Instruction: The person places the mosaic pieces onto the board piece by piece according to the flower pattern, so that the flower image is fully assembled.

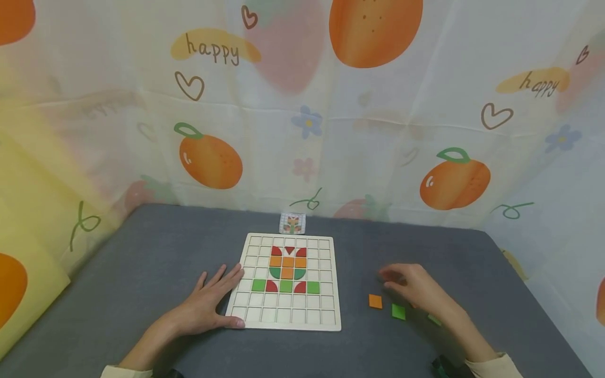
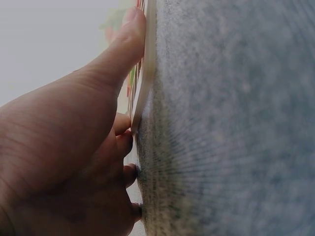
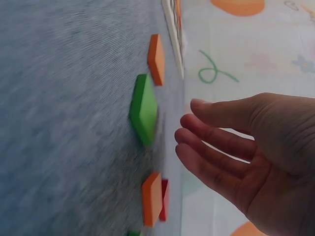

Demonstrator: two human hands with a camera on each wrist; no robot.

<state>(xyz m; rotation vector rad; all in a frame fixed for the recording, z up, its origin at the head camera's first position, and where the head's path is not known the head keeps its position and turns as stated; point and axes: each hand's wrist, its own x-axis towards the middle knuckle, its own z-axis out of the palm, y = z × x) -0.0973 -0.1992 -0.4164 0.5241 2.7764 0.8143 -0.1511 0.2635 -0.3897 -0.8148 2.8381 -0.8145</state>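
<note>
My left hand point(image 1: 200, 307) rests with spread fingers along the left edge of a white grid board point(image 1: 269, 315), its thumb on the near left corner. Red, orange and green tiles form a pattern on the board. My right hand point(image 1: 416, 284) hovers above the table to the right, fingers loosely bent, with nothing visible between them. Below and beside it lie an orange square tile point(image 1: 375, 301), a green square tile point(image 1: 398, 312) and a partly hidden green tile point(image 1: 435, 319). In the right wrist view, another orange tile point(image 3: 152, 199) lies by a red tile point(image 3: 165, 199).
Behind the board's far edge stands a small pattern card point(image 1: 292, 224). The grey tabletop point(image 1: 165, 247) ends at a printed curtain point(image 1: 283, 147) at the back.
</note>
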